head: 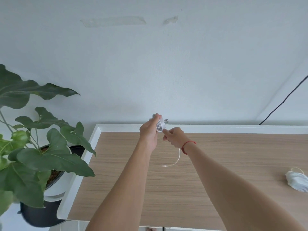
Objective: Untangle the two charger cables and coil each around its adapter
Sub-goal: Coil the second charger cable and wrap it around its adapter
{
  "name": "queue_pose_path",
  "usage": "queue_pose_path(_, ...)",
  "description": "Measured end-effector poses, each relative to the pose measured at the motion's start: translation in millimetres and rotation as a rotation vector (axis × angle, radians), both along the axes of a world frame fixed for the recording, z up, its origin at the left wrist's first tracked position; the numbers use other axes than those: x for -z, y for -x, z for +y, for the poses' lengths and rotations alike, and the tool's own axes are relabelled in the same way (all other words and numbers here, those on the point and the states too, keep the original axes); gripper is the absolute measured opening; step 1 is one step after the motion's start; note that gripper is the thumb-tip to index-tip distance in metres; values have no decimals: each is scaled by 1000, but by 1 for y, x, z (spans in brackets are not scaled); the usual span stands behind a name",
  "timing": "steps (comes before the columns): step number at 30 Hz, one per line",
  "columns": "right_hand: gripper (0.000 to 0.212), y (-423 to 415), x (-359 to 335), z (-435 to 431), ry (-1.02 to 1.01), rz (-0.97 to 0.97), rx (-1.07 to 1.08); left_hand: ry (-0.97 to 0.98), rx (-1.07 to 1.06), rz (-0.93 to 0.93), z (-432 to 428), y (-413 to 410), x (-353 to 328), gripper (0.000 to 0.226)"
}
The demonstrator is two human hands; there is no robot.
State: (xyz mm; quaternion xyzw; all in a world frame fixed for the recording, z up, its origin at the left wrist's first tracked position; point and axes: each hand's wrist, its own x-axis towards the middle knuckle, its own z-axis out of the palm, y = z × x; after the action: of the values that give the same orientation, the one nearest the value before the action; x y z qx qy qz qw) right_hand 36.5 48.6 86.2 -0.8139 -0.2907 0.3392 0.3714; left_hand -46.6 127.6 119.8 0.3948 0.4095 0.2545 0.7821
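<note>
Over the desk (216,164), left fingers (154,121) grip right-pointing adapter (162,125); right fingers (166,133) pinch cable (179,155).

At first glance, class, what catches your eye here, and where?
Mid-frame, over the far edge of the wooden table, the left hand grips a cable-wound white adapter while the right hand pinches the loose cable tail. A large leafy plant fills the left; a white bundle lies at the table's right.

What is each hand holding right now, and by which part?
The left hand grips the white adapter round its cable-wrapped body. The right hand pinches the cable just beside the adapter, its tail hanging loose.
</note>
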Motion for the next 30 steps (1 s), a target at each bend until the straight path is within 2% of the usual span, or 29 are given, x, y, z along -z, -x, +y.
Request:
queue_pose_path(6, 43, 8, -18, 2, 59, -13, -194, -6, -49, 61, 4, 14, 17, 22)
queue_pose_path(13, 50, 17, -48, 9, -40, -22, -303, -34, 20, 65, 4, 23, 27, 17)
queue_pose_path(17, 50, 8, -58, 8, -59, -27, -300, -119, 139, 110, 3, 20, 25, 30)
queue_pose_path(20, 43, 1, -68, 8, -62, -46, -295, -174, 172, 148, -1, 16, 16, 22)
queue_pose_path(22, 36, -5, -75, 8, -74, -84, -276, -148, 173, 105, -4, 17, 14, 14)
queue_pose_path(27, 42, -17, -81, 5, -224, -114, -224, -49, 296, -15, -2, 21, 15, 47)
queue_pose_path(30, 39, -22, -75, 2, -291, -55, -106, -30, 334, -77, -2, 22, 11, 49)
